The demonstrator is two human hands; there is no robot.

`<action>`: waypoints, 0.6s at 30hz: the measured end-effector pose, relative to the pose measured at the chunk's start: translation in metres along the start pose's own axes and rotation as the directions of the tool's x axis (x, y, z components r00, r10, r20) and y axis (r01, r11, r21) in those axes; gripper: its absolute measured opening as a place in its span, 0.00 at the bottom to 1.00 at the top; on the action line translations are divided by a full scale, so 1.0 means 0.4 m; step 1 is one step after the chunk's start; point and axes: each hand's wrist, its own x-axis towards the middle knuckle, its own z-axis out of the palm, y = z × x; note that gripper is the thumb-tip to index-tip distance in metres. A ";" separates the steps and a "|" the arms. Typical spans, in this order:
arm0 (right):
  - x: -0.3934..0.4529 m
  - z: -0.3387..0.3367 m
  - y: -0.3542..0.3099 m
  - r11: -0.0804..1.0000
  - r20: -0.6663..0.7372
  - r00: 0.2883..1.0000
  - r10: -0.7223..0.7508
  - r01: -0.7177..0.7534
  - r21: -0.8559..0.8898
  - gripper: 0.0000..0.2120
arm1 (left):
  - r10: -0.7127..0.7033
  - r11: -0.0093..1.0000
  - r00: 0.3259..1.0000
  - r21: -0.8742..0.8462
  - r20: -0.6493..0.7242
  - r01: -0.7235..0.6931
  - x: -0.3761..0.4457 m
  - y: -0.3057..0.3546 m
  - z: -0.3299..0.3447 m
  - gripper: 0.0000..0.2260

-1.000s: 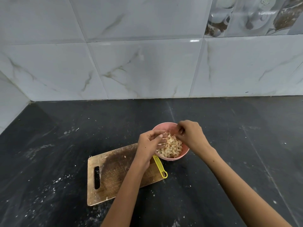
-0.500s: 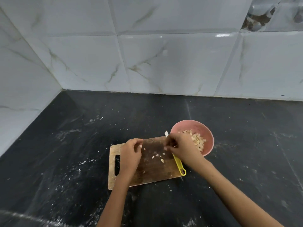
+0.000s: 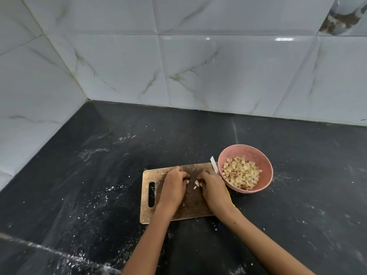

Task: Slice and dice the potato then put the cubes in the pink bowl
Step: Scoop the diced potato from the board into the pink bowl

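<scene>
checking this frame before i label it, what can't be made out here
- Knife: head view shows only the white blade tip and a bit of yellow handle; the right hand covers the middle.
- Potato bits on the cutting board: both hands crowd them, so their count is unclear, as is whether the left hand holds any.
- Pink bowl: the pile's depth is hidden by the near wall.
- Top right tile picture: cut off by the frame edge.

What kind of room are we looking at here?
Most likely a home kitchen: a dark stone counter against marble-look wall tiles, with a wooden cutting board and a pink bowl of diced potato.
</scene>
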 end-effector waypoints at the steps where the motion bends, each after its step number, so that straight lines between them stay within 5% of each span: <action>1: -0.006 0.009 0.002 1.000 -0.027 1.000 0.007 -0.008 -0.006 0.13 | 0.007 1.000 1.000 0.012 -0.014 -0.007 0.003 0.001 0.001 0.08; 5: -0.039 0.060 -0.012 0.994 0.070 0.997 -0.015 0.023 -0.105 0.25 | 0.021 1.000 0.999 0.011 -0.048 -0.020 0.014 -0.003 0.006 0.06; 7: -0.055 0.083 -0.016 0.982 0.066 0.988 -0.137 0.145 -0.124 0.22 | 0.017 1.000 0.998 0.006 -0.053 -0.016 0.016 -0.001 0.006 0.07; 13: -0.052 0.047 -0.007 0.961 0.053 0.987 -0.154 0.163 -0.222 0.14 | 0.042 0.999 0.998 0.027 -0.041 -0.041 0.015 0.009 0.006 0.05; 18: -0.050 0.025 -0.019 0.943 0.102 0.987 -0.122 0.147 -0.299 0.16 | -0.080 0.973 0.995 -0.222 -0.065 0.063 -0.011 0.013 -0.007 0.07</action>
